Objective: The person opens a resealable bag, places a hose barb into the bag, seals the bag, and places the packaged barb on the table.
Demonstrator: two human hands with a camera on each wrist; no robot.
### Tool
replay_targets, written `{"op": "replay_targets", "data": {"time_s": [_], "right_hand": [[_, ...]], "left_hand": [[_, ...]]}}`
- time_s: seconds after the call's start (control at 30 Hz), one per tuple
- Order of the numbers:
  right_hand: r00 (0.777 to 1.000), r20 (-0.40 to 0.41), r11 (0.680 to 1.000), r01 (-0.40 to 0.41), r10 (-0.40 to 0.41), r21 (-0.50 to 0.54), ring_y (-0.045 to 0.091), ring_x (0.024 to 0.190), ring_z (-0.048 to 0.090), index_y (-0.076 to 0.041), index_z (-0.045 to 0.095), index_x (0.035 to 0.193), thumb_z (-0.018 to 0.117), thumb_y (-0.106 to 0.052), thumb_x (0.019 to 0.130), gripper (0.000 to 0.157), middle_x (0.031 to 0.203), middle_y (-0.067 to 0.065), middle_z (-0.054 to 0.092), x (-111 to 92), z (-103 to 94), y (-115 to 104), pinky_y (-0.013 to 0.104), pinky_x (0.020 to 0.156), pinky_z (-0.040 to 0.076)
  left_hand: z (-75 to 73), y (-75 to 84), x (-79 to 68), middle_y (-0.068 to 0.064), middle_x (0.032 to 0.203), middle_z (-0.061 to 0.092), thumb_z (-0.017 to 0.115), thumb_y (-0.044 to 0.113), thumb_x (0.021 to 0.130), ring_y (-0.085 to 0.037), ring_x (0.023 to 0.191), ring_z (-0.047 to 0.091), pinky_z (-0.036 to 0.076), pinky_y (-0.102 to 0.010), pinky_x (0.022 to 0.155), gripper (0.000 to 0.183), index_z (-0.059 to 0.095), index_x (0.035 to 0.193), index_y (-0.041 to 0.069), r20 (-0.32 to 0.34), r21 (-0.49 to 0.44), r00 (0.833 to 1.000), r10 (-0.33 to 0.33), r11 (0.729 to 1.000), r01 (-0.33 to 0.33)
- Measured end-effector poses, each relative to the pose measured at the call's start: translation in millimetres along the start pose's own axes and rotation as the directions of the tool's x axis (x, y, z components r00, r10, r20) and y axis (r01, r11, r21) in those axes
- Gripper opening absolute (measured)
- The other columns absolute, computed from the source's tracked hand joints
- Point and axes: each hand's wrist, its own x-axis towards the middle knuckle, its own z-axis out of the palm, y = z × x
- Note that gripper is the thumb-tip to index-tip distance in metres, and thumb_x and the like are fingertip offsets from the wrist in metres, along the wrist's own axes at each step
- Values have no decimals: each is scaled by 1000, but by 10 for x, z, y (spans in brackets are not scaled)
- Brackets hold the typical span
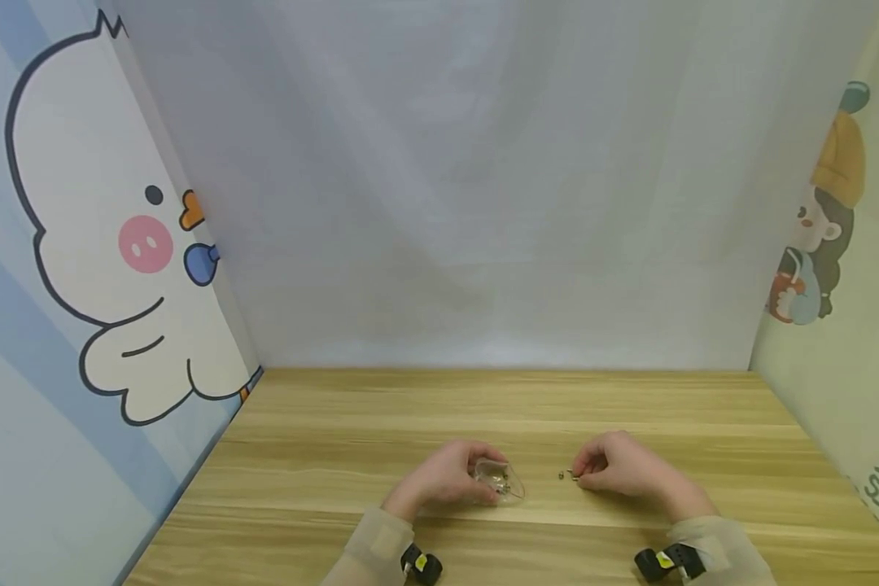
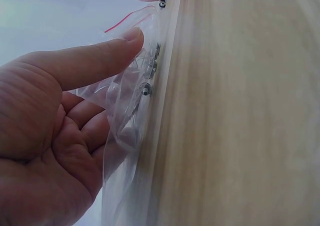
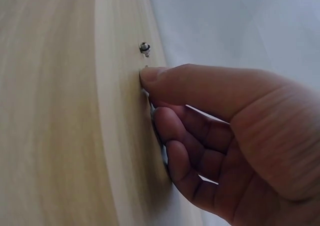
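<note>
A clear zip-lock bag (image 1: 495,478) with a red seal line lies low over the table, several small metal fittings (image 2: 146,89) showing inside it. My left hand (image 1: 450,476) holds the bag at its left side, thumb in front and curled fingers behind the plastic. To the right, my right hand (image 1: 623,468) is down at the tabletop, pinching a small metal piece (image 1: 575,479) that mostly hides behind the thumb and fingertips. One loose metal fitting (image 3: 145,48) with a dark ring stands on the wood just beyond the right thumb, between the two hands.
The wood-grain table (image 1: 322,423) reaches back to a pale grey curtain (image 1: 439,203). A printed cartoon panel (image 1: 80,285) borders the left side, and another printed panel (image 1: 842,366) the right. Each wrist carries a small black camera (image 1: 423,565).
</note>
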Motion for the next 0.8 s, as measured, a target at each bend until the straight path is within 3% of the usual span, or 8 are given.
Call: {"op": "replay_targets", "data": {"time_s": [0.8], "right_hand": [[1000,5,999,-7,7,-52,3,76,63,-15,78,90,84,-10,90,8,83,-11,71,3,1,1,27,71,54]], "left_hand": [[-6,22,-7,7,121,73,96,15,78,-11,92,60,50,-31,79,50,77,124,21,4,-34,1000,4,999,-3]]}}
